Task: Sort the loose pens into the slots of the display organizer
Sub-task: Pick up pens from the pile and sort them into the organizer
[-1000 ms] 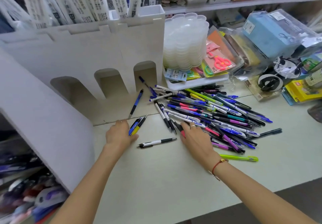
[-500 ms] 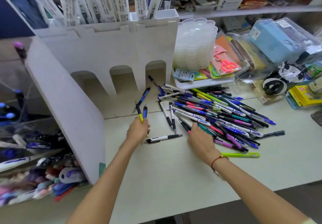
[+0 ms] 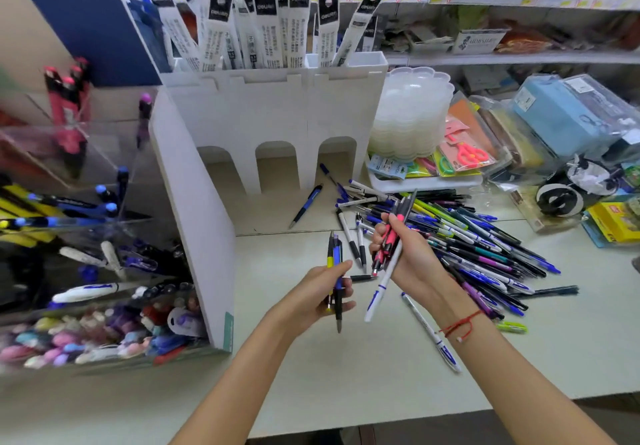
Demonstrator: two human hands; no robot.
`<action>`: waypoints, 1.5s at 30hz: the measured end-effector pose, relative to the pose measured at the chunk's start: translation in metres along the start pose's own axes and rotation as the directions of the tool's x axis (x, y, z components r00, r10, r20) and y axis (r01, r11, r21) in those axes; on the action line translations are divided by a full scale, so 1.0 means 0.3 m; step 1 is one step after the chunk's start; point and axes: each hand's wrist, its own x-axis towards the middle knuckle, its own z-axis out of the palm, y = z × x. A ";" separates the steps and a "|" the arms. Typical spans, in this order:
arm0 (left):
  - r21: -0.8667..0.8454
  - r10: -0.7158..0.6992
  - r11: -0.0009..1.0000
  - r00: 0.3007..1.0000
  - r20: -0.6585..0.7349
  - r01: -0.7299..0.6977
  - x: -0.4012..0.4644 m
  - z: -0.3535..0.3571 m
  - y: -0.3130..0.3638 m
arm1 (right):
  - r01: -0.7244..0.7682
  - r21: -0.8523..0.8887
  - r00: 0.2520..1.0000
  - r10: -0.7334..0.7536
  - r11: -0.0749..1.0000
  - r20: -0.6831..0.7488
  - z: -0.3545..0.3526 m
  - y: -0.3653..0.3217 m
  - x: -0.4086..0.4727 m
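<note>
A big heap of loose pens lies on the pale table, right of centre. My left hand is raised above the table and grips two pens, one yellow and one blue. My right hand is lifted too, closed around a bundle of pens, pink, grey and white. The clear display organizer stands at the left, its tiered slots filled with pens. A white cardboard display stand with three arches rises behind my hands.
A single blue pen lies before the arches, and a white pen under my right forearm. A stack of clear plastic trays and packaged goods crowd the back right. Refill packs stick out of the white stand.
Both hands rose off the table: the left lifted its yellow and blue pens, the right picked up a bundle from the heap. The camera swung left, bringing the clear organizer into view.
</note>
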 end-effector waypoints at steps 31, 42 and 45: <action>-0.246 0.505 0.787 0.820 -0.267 -0.565 -0.757 -0.723 0.018 | 0.397 -0.644 0.915 -0.231 0.654 0.330 0.782 0.564 -0.563; -0.039 0.542 0.807 0.764 -0.351 -0.590 -0.824 -0.798 -0.049 | 0.411 -0.750 0.906 -0.325 0.517 0.273 0.846 0.740 -0.579; -0.001 0.578 0.790 0.745 -0.333 -0.614 -0.814 -0.797 -0.053 | 0.401 -0.710 0.907 -0.362 0.579 0.217 0.851 0.751 -0.584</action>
